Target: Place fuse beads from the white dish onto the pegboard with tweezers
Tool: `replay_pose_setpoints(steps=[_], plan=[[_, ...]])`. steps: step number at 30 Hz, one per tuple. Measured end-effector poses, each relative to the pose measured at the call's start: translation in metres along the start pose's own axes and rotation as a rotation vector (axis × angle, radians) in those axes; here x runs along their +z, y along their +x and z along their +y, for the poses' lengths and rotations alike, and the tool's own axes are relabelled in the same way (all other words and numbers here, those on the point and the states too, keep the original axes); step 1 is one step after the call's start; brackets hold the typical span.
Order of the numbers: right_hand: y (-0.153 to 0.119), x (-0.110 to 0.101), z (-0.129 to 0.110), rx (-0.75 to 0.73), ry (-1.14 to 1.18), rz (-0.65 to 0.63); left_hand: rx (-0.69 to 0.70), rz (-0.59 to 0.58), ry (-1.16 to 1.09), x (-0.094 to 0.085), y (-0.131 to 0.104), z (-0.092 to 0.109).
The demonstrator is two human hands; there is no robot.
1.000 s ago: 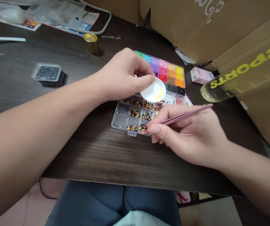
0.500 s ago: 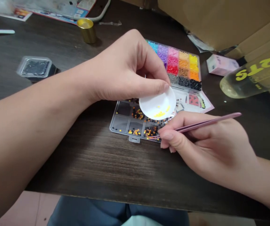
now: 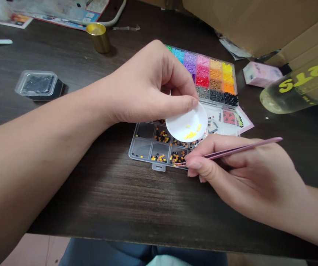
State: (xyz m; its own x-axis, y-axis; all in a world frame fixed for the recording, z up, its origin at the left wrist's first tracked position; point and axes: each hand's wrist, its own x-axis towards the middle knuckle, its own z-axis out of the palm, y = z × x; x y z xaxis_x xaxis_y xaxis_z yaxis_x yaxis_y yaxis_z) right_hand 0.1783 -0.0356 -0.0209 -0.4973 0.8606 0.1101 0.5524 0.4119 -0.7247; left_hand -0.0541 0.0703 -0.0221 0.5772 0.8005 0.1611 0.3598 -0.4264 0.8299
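1. Head view: the left hand [image 3: 159, 85] pinches a white dish [image 3: 181, 122] by its rim between thumb and fingers. The dish is tilted, with yellow beads [image 3: 192, 135] gathered toward its near edge.
2. The right hand [image 3: 247, 181] is closed around pink tweezers [image 3: 239, 147], their tips at the near edge of the box [image 3: 144, 147]. Whether the tips grip a bead, I cannot tell.
3. The box lies open on the table [image 3: 106, 207], below the dish and partly hidden by both hands. Its far half holds beads sorted by colour; several compartments of its near half hold mixed black, orange and yellow beads [image 3: 161, 135].
4. A printed sheet [image 3: 246, 121] sticks out at the box's right side.
5. Beyond that are a pink carton [image 3: 261, 74] and, just beside it, a bottle [image 3: 294, 96] with yellow lettering.
6. Left of the box are a gold cup [image 3: 99, 38] and a clear-lidded tub [image 3: 39, 85].
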Motion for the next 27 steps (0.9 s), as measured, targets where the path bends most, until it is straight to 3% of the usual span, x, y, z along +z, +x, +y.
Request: replay_pose_setpoints(steps=[27], plan=[[0.0023,-0.0003,-0.0025,-0.099,-0.052,0.027,-0.019,0.002,-0.068,0.0049,0.0018,0.0018]])
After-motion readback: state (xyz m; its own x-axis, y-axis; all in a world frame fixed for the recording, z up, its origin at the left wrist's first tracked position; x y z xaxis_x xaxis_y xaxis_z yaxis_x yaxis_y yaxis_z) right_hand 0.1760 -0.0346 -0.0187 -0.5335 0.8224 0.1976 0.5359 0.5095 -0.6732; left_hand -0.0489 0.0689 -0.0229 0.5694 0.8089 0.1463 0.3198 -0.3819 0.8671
